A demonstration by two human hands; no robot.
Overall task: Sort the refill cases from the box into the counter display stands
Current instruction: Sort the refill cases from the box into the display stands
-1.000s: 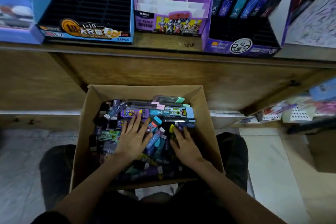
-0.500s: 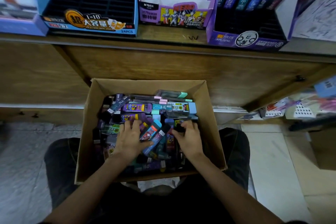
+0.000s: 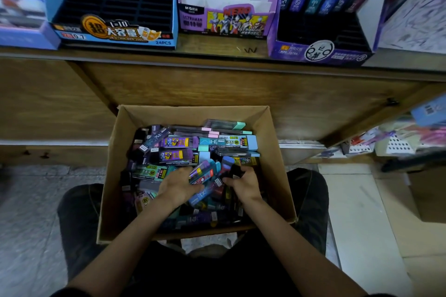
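I have both hands down in the cardboard box on my lap: the left hand curls around several refill cases, the right hand closes on a dark case (grip partly hidden). 3 display stands sit above on the table.

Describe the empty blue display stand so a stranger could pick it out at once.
On the wooden counter above the cardboard box, three stands sit side by side. The blue display stand is the leftmost, with empty black slots and a gold badge; its purple neighbours already hold cases.
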